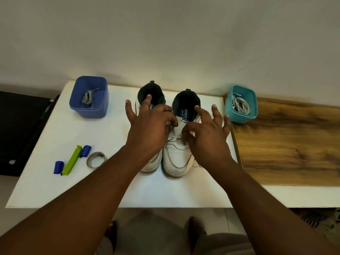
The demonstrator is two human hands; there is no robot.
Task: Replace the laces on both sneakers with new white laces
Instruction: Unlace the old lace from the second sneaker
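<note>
Two white sneakers stand side by side on the white table, toes pointing at me. My left hand covers most of the left sneaker; its thumb and forefinger pinch the white lace at the eyelets of the right sneaker. From the other side, my right hand pinches the same lace with thumb and forefinger, the other fingers spread wide. A teal tub at the right holds coiled white laces. The blue tub at the back left holds a grey lace.
A green clip with blue end pieces and a roll of tape lie on the table's left front. A wooden surface adjoins the table on the right. A wall rises right behind the table. A dark object stands at the left.
</note>
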